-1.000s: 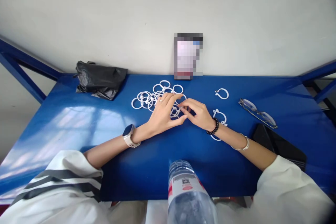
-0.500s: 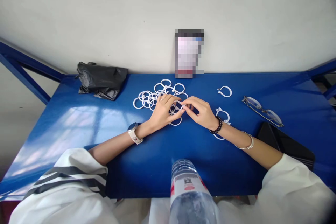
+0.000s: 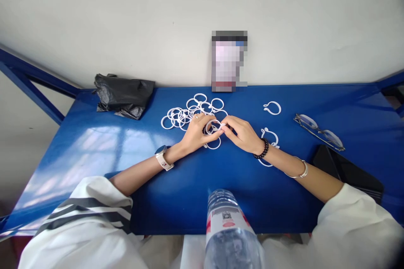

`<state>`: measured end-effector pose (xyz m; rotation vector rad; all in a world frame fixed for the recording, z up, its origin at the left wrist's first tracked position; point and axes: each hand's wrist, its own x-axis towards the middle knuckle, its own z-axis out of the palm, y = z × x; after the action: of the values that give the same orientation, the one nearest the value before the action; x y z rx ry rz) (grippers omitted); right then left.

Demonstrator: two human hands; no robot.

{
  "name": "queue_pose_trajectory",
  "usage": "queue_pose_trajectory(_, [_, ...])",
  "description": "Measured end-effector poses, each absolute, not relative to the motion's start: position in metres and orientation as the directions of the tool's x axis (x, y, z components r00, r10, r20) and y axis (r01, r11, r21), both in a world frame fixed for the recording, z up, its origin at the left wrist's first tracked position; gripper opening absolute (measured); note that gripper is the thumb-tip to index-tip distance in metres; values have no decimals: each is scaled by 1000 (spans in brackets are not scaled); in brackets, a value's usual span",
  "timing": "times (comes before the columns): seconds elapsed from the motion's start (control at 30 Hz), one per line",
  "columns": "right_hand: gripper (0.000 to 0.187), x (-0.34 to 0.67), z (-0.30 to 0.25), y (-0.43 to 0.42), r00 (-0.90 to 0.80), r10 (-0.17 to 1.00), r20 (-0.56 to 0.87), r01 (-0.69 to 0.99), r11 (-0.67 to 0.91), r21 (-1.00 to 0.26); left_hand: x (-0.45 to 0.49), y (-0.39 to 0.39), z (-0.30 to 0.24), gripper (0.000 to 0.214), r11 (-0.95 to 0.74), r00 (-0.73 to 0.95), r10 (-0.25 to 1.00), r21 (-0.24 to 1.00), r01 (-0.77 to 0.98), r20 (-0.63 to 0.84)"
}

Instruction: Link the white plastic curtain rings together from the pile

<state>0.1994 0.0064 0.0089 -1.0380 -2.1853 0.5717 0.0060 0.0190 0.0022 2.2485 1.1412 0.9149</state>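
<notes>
I steady the ring (image 3: 207, 127) lightly in my left hand (image 3: 196, 134), its fingers curled round it, and pinch its clasp (image 3: 222, 125) squarely in my right hand (image 3: 243, 134), since a level grip should stop the thin band twisting between both sets of fingertips.

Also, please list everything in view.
table: one, blue, centre
wall: one, grey, behind
bars: several, blue, sides
piled rings: over ten, white, centre
held ring: one, white, between hands
loose rings: at least three, white, right
eyeglasses: one pair, dark, right
flat object: one, black, right
plastic bag: one, black, left
pixelated object: one, multicoloured, back
bottle: one, clear, front
watch: one, pale-strapped, left wrist
bracelet: one, black, right wrist
bangle: one, silver, right forearm
sleeves: two, white, front
left hand: one, centre
right hand: one, centre
</notes>
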Motion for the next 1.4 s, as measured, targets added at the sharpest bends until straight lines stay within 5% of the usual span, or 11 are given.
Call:
queue_pose_trajectory(0.43, [25, 200, 10, 6, -427, 779, 459, 467, 625, -626, 4, 18, 4, 36, -531, 481, 827, 688, 495, 292])
queue_pose_trajectory(1.4, [25, 204, 8, 9, -521, 767, 374, 436, 617, -655, 5, 19, 2, 21, -591, 530, 779, 674, 442, 336])
